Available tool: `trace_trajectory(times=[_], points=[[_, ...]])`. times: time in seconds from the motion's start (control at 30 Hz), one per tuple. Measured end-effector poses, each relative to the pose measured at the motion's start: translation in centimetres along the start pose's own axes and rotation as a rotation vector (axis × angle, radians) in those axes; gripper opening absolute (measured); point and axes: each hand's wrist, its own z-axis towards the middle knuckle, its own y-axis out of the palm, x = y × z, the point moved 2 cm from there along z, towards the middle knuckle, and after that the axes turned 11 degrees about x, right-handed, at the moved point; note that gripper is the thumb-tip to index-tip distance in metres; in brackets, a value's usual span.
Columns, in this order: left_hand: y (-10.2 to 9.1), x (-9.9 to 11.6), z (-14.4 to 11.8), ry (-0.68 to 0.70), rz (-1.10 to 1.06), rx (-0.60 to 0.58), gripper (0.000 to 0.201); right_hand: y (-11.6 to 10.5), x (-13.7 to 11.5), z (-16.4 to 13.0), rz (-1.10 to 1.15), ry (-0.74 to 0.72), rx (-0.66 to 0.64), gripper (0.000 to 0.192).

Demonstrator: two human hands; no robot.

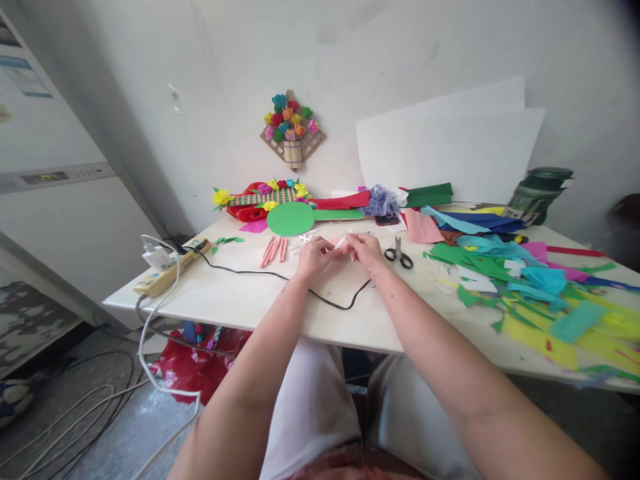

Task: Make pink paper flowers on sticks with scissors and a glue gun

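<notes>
**Both hands pinch a small white strip over the table**

Table (240, 303): white top, fills mid frame, person seated at its near edge w/ both forearms reaching in. White sheets (450, 150) lean on the wall behind. Right side of the table: big heap of paper scraps (525, 280), green, blue, yellow, pink. On the wall, a flower plaque (293, 130); below it, at the table's back edge, a flower tray (265, 197) and a green disc (291, 219) just in front of it. Dark green jug (539, 193) at far right. Power strip (167, 270) at the left corner; a black cord (320, 297) runs from it across the top, passing under the hands. Red bag (200, 367) on the floor beneath.

Scissors (399, 255) lie shut-looking just beside the right hand. Pink rolls (274, 251) lie in a small bunch just left of the left hand.

Left hand (314, 257) and right hand (367, 252) meet at table centre, low over the top, fingers curled in. Between them a strip (341, 243), thin, white, tilted; fingertips of both hands are pressed on it, one at each end. Exact finger placement too small to tell.
</notes>
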Motion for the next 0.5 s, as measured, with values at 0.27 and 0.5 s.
trace_trajectory(times=[0.27, 0.5], points=[[-0.6, -1.6, 0.6, -0.469, -0.460, 0.163, 0.028, -1.7, -0.4, 1.4, -0.113, -0.069, 0.252, 0.025], [-0.7, -1.6, 0.6, -0.613, -0.618, 0.183, 0.028, -4.1, 0.2, 3.0, -0.363, -0.151, 0.447, 0.026]])
